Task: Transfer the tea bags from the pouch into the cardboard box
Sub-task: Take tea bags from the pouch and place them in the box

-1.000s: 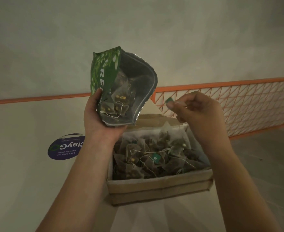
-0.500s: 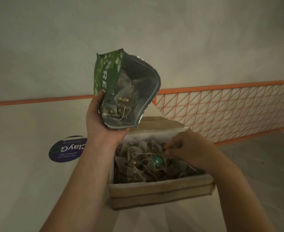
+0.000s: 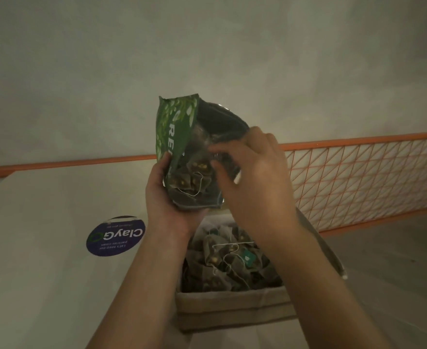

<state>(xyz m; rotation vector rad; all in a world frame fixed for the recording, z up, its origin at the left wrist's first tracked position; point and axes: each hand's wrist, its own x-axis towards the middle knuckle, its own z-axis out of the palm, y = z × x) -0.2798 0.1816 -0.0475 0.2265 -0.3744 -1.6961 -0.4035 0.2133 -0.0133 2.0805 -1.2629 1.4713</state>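
My left hand [image 3: 168, 197] grips a green foil pouch [image 3: 175, 129] from below and holds it up, its open mouth turned toward me. Several pyramid tea bags [image 3: 187, 178] with white strings lie inside the pouch. My right hand [image 3: 255, 177] reaches into the pouch mouth, fingers curled over the tea bags; whether it pinches one is hidden. Under both hands stands an open cardboard box [image 3: 232, 302] on the white table, filled with several tea bags [image 3: 222, 260], one showing a teal tag [image 3: 248, 256].
The white table [image 3: 43, 273] carries a round blue sticker [image 3: 115, 235] to the left of the box. An orange rail with a mesh panel [image 3: 363, 180] runs behind and to the right. A grey wall fills the background.
My right hand has left the box and risen into the pouch mouth. The tea bag it held a second ago lies in the box. The pouch has stayed in my left hand.
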